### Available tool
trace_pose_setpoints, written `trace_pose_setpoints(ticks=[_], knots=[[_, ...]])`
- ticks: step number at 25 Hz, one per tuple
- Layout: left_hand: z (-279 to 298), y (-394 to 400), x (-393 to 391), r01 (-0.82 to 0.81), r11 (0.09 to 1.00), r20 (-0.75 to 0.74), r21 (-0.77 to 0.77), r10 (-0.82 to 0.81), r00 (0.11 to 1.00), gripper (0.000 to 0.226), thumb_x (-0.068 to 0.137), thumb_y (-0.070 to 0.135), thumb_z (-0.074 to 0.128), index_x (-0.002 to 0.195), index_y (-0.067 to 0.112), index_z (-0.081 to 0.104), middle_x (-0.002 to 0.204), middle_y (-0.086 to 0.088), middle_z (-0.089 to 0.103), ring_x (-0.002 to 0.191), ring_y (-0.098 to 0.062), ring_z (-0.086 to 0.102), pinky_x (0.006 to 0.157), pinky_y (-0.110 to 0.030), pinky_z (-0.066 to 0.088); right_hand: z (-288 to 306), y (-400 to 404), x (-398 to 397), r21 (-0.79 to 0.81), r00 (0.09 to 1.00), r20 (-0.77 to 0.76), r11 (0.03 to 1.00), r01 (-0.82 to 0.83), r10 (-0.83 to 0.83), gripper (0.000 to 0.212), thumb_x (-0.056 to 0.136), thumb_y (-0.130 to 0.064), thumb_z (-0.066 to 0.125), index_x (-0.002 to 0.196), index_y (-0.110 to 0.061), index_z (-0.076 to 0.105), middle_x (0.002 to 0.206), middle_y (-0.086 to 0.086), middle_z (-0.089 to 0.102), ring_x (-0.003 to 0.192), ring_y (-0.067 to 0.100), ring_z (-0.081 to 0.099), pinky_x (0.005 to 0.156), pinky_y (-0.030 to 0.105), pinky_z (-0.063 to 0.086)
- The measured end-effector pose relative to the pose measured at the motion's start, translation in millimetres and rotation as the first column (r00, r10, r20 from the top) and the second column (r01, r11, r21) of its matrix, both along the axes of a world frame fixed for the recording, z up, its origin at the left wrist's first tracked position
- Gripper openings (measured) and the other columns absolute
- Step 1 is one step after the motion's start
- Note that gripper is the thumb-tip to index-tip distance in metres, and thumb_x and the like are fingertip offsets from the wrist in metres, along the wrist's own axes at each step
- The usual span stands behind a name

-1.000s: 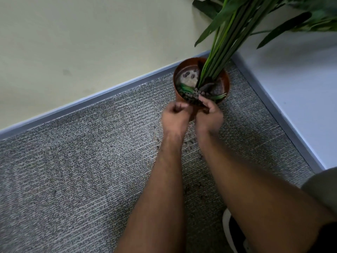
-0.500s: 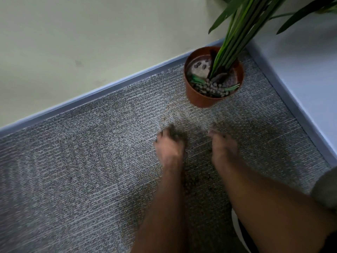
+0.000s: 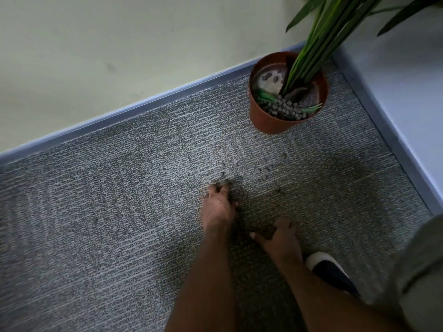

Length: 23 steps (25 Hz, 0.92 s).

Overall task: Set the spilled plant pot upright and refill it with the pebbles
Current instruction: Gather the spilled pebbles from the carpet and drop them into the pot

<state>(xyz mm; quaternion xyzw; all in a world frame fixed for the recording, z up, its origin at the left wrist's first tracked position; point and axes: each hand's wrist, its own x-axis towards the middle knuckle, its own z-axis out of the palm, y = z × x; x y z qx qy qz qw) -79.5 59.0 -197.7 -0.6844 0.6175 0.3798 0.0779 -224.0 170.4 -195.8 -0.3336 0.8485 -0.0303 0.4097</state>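
Observation:
The terracotta plant pot (image 3: 268,121) stands upright in the carpet's far right corner, with long green stems rising out of it and grey-brown pebbles (image 3: 285,107) heaped along its near inner side. Several loose pebbles (image 3: 263,174) lie scattered on the carpet in front of it. My left hand (image 3: 219,208) rests palm down on the carpet, fingers spread, fingertips among a cluster of pebbles. My right hand (image 3: 281,238) lies flat nearer to me, fingers apart, cupped toward a dark patch between the hands. Whether either hand holds pebbles I cannot see.
Grey carpet (image 3: 107,212) fills the floor. A blue skirting (image 3: 143,106) runs along the pale wall at the back, and a second skirting (image 3: 388,140) borders the white wall at the right. My shoe (image 3: 328,267) and knee (image 3: 422,267) are at the lower right.
Both hands left the pot's rim, dropped to the carpet and drew back toward me. The right hand has come nearer than the left. The pot stays upright.

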Motion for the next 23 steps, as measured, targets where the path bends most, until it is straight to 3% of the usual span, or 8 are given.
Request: trace_pose_setpoints(ticks=[3,7,10,15,19,21,23], knots=[[-1,-2,-1,0.033,0.999,0.001,0.009,-0.033,0.999,0.059,0.093,0.018,0.059,0.148,0.033,0.042,0.149,-0.009,0.045,0.123,-0.034,0.059,0.104,-0.043,0.05,1,-9,4,-0.069,0.978,0.049,0.977,-0.2,0.203,0.076,0.07,-0.044,0.087,0.129,-0.014,0.048,0.131,0.013,0.045,0.114,0.036,0.056,0.093,0.042,0.049],[4,-5,-1,0.057,0.998,-0.007,0.011,-0.057,0.998,0.055,0.088,0.016,0.058,0.141,0.03,0.049,0.134,-0.009,0.058,0.114,-0.034,0.064,0.097,-0.041,0.053,-3,-23,14,-0.05,0.845,0.026,0.845,-0.532,0.534,0.05,0.081,-0.037,0.077,0.122,-0.02,0.055,0.132,0.011,0.044,0.109,0.038,0.06,0.092,0.045,0.052],[5,-6,-2,0.094,0.995,-0.001,0.014,-0.094,0.996,0.063,0.087,0.02,0.06,0.146,0.033,0.044,0.141,-0.007,0.053,0.12,-0.034,0.062,0.1,-0.042,0.052,-4,-28,17,-0.091,0.801,0.03,0.8,-0.593,0.597,0.027,0.087,-0.029,0.07,0.111,-0.021,0.063,0.122,0.011,0.053,0.101,0.037,0.063,0.089,0.045,0.053],[7,-12,-6,0.149,0.988,-0.019,0.041,-0.148,0.989,0.068,0.085,0.022,0.067,0.148,0.03,0.042,0.141,-0.009,0.053,0.121,-0.034,0.061,0.102,-0.043,0.052,-13,-38,12,-0.216,0.904,0.058,0.889,-0.403,0.424,0.019,0.08,-0.027,0.071,0.097,-0.018,0.075,0.097,0.008,0.073,0.091,0.027,0.068,0.083,0.035,0.053],[9,-13,-4,0.113,0.993,-0.039,0.034,-0.112,0.993,0.062,0.087,0.037,0.067,0.144,0.028,0.043,0.134,-0.01,0.058,0.116,-0.036,0.063,0.098,-0.043,0.053,-1,-60,9,-0.36,0.989,0.094,0.93,-0.073,0.114,0.014,0.084,-0.018,0.078,0.097,-0.013,0.078,0.092,0.002,0.077,0.084,0.015,0.07,0.082,0.025,0.053],[11,-11,-6,0.076,0.996,-0.054,-0.04,-0.078,0.995,0.051,0.096,0.039,0.055,0.142,0.023,0.04,0.134,-0.011,0.057,0.114,-0.036,0.063,0.095,-0.045,0.052,3,-74,10,-0.414,0.985,0.148,0.9,0.138,-0.083,0.016,0.083,-0.019,0.079,0.098,-0.013,0.079,0.092,0.002,0.078,0.086,0.015,0.072,0.085,0.025,0.054],[12,-13,-11,0.086,0.988,-0.044,-0.127,-0.092,0.995,0.042,0.103,0.027,0.047,0.143,0.019,0.037,0.144,-0.011,0.049,0.118,-0.034,0.059,0.097,-0.047,0.051,7,-88,12,-0.421,0.881,0.338,0.785,0.455,-0.33,0.015,0.083,-0.015,0.08,0.097,-0.013,0.078,0.089,0.002,0.078,0.083,0.017,0.075,0.083,0.035,0.06]])
